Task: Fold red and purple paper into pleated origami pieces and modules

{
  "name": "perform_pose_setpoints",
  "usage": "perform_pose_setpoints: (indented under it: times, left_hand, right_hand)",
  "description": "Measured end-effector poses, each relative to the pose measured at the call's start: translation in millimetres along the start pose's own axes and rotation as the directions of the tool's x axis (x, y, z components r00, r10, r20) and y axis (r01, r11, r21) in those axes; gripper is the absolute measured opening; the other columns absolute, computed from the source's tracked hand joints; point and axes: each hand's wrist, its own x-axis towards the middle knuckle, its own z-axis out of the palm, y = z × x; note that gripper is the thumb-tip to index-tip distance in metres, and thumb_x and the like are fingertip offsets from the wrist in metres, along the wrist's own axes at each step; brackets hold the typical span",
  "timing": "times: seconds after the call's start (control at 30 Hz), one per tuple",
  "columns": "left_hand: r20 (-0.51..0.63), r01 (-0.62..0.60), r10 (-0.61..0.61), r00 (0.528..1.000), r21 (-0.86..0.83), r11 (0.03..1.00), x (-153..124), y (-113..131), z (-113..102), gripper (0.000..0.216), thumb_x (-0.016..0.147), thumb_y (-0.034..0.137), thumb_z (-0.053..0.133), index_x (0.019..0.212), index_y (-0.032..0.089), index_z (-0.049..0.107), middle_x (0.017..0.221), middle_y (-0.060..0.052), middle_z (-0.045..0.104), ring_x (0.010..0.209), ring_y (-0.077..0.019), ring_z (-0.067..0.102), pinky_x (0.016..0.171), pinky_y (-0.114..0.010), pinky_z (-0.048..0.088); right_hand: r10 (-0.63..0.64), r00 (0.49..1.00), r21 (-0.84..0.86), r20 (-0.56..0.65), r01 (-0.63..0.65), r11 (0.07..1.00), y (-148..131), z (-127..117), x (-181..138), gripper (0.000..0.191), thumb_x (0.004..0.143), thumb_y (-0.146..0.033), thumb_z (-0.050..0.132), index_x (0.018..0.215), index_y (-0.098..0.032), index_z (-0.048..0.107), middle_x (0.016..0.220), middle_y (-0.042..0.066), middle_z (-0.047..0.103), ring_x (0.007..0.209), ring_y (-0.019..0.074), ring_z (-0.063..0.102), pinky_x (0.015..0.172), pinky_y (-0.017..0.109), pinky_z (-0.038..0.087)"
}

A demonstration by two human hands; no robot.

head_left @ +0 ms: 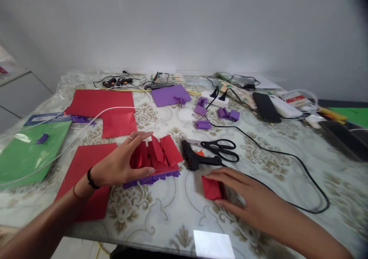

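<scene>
My left hand (120,165) curves around several red folded paper pieces (165,149), thumb at the near side and fingers at the far side. These pieces stand on a red base with a purple fringed paper edge (161,177) below. At the right, my right hand (238,190) has a small red folded paper box (212,188) between thumb and fingers, low over the table. Between the hands lie a black glue gun (198,157) and black-handled scissors (220,148), with a scrap of orange paper (200,152) partly hidden between them.
Red sheets (100,102), a purple sheet (169,95) and a green pack (31,151) lie left and back. Small purple folded pieces (203,125) sit near a white power strip (215,98). A black cord (287,153) loops right, where phones (266,107) lie.
</scene>
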Motion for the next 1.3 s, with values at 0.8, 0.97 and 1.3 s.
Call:
perform_pose_setpoints:
  times: [0.8,0.97,1.3]
  left_hand:
    - [0.049,-0.148,0.147,0.988,0.020,0.989,-10.6,-14.1,13.1,0.113,0.077,0.038,0.089,0.166,0.032,0.018,0.162,-0.018,0.032,0.151,-0.0385,0.039,0.119,-0.058,0.045]
    - [0.018,-0.158,0.158,0.987,-0.018,0.987,-9.8,-9.1,3.7,0.109,0.081,0.032,0.085,0.166,0.034,0.016,0.159,-0.016,0.034,0.152,-0.0381,0.036,0.119,-0.056,0.046]
    - [0.051,-0.189,0.190,0.980,-0.026,0.982,-11.1,-8.8,-4.8,0.069,0.081,0.028,0.078,0.146,0.028,0.053,0.164,-0.014,0.027,0.149,-0.0397,0.039,0.120,-0.056,0.043]
  right_hand:
    - [-0.501,0.810,-0.204,-0.303,0.459,0.865,-88.7,32.0,63.3,0.046,0.099,-0.025,0.067,0.144,-0.023,0.058,0.127,0.015,0.066,0.112,0.0334,0.062,0.094,0.056,0.056]
    - [-0.509,0.801,-0.269,-0.315,0.439,0.857,-89.3,45.1,70.8,0.046,0.101,-0.019,0.061,0.146,-0.023,0.056,0.115,0.013,0.066,0.100,0.0307,0.061,0.087,0.054,0.054]
    - [-0.341,0.833,-0.014,-0.436,0.372,0.928,-80.5,42.0,66.6,0.010,0.104,-0.031,0.060,0.105,-0.021,0.059,0.097,0.007,0.068,0.091,0.0239,0.065,0.083,0.042,0.054]
